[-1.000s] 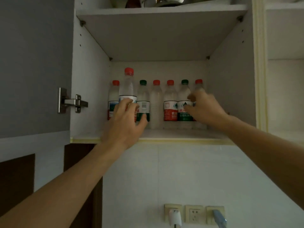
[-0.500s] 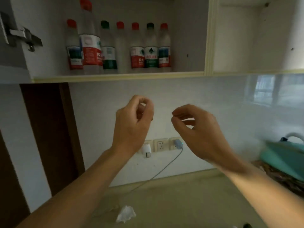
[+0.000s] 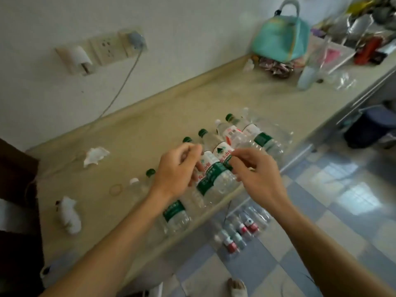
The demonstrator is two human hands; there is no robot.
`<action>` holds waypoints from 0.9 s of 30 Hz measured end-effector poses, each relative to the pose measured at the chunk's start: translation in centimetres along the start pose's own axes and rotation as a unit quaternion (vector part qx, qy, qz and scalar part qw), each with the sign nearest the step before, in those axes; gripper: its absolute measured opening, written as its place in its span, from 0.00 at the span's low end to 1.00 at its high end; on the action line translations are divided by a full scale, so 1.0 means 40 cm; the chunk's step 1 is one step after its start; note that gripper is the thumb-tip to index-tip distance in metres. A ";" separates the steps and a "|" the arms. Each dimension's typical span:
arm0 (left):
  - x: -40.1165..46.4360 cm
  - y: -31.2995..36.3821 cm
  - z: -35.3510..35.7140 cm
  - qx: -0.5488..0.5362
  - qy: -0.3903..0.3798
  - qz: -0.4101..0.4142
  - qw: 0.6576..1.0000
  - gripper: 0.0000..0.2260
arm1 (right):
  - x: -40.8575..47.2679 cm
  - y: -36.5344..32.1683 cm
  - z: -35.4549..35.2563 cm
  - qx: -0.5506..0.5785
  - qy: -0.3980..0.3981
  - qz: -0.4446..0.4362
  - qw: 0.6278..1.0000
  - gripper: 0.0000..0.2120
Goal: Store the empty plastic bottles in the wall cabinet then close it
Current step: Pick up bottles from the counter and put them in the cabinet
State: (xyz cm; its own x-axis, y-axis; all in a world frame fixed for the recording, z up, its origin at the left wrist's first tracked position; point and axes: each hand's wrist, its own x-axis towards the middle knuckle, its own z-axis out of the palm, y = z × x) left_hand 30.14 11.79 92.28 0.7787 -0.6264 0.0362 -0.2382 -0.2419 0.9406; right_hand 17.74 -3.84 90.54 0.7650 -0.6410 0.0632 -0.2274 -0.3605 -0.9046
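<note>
Beige countertop [image 3: 150, 116] strewn with empty plastic bottles [image 3: 216, 179]; left hand [image 3: 175, 168] and right hand [image 3: 255, 172] hover above, fingers loosely curled, holding nothing.

Bottles [image 3: 216, 176] lie in a row on the worktop [image 3: 154, 116] near its front edge, both hands above them; a bag [image 3: 280, 39] sits behind, against the wall [image 3: 64, 22].

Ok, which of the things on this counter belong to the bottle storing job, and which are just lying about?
Job:
empty plastic bottles lying on the counter
left hand and right hand, above them

Lying about:
crumpled tissues
rubber band
teal bag
charger cable
</note>
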 end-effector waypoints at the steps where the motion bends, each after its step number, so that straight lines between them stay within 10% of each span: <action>1: -0.016 -0.020 0.046 -0.010 -0.037 -0.022 0.999 0.14 | -0.018 0.048 -0.014 0.002 0.011 0.024 1.000 0.07; 18: -0.059 -0.678 0.790 0.064 -0.189 -0.366 0.909 0.14 | -0.147 1.035 -0.058 -0.082 -0.069 0.414 0.904 0.11; 27: -0.010 -1.385 1.108 0.134 -0.110 -0.432 0.885 0.09 | -0.181 1.680 0.246 -0.082 -0.092 0.418 0.900 0.11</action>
State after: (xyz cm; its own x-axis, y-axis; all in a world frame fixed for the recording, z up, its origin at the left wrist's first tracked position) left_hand 17.31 -7.39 25.21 0.6133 -0.2438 -0.7513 0.2382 -0.8498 0.4702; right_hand 2.83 -16.75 25.13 0.3681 -0.6169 -0.6957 -0.8444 0.0914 -0.5279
